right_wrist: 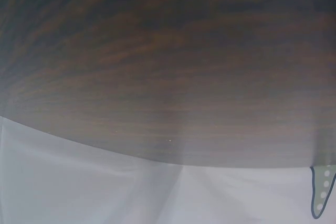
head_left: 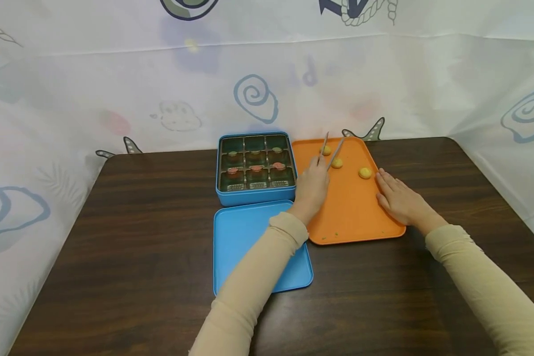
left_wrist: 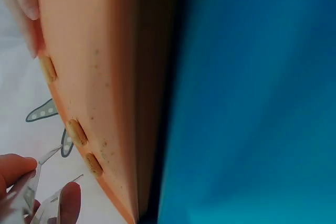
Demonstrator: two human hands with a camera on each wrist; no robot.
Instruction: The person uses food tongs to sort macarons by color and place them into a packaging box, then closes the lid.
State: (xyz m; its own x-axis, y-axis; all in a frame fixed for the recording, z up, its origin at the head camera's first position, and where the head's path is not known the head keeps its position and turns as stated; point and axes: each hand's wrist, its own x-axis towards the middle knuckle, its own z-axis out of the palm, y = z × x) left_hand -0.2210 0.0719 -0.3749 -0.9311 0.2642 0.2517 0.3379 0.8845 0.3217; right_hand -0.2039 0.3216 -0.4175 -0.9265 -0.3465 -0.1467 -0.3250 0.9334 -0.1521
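My left hand (head_left: 312,185) holds a pair of metal tongs (head_left: 323,148), thumb and fingers on the two arms, whose tips stand apart. The tongs reach over the far left part of an orange tray (head_left: 351,207). Three round yellow cookies lie there: a far cookie (head_left: 326,150), a middle cookie (head_left: 336,163) close by the tongs, and a cookie (head_left: 365,173) farther right. In the left wrist view the tongs (left_wrist: 50,182) have nothing between their tips. My right hand (head_left: 398,198) rests with straight fingers along the tray's right edge.
Left of the tray stands a blue tin (head_left: 255,198) with a divided insert; several compartments hold small green or pink pieces. A flat blue lid (head_left: 244,222) lies in front, partly under my left forearm. All stand on a dark wooden table (head_left: 160,237) before a patterned white cloth.
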